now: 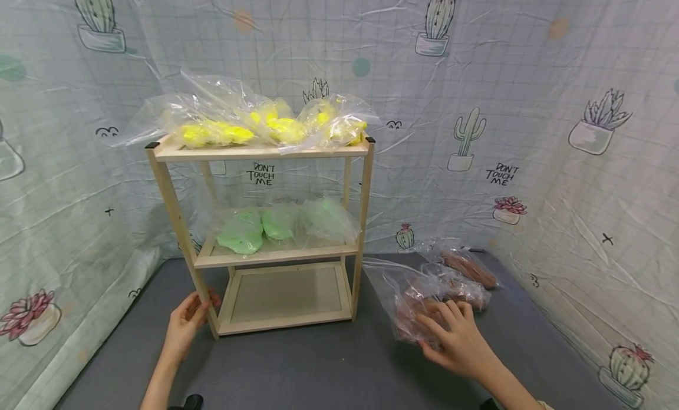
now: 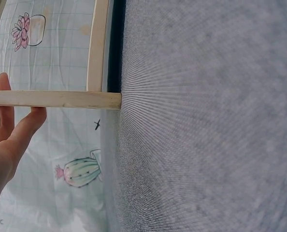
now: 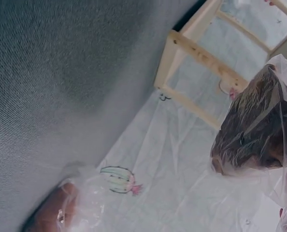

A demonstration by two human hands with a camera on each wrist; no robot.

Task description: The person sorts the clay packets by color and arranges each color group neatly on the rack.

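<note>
Wooden shelf rack (image 1: 265, 254): left hand (image 1: 187, 321) grips its front-left leg; right of rack, right hand (image 1: 457, 339), fingers spread, rests on brown-filled bag (image 1: 419, 307).

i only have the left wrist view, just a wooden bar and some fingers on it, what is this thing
Observer: It is the front left post of a three-tier wooden shelf; the left hand grips it near the bottom.
Operator: anything on the shelf
Observer: Bags of yellow pieces lie on the top tier, bags of green pieces on the middle one; the bottom tier holds nothing.
Operator: where is the other hand
Observer: The right hand rests on a clear bag of brown pieces on the grey surface, right of the shelf. Two more brown bags lie behind it.
</note>
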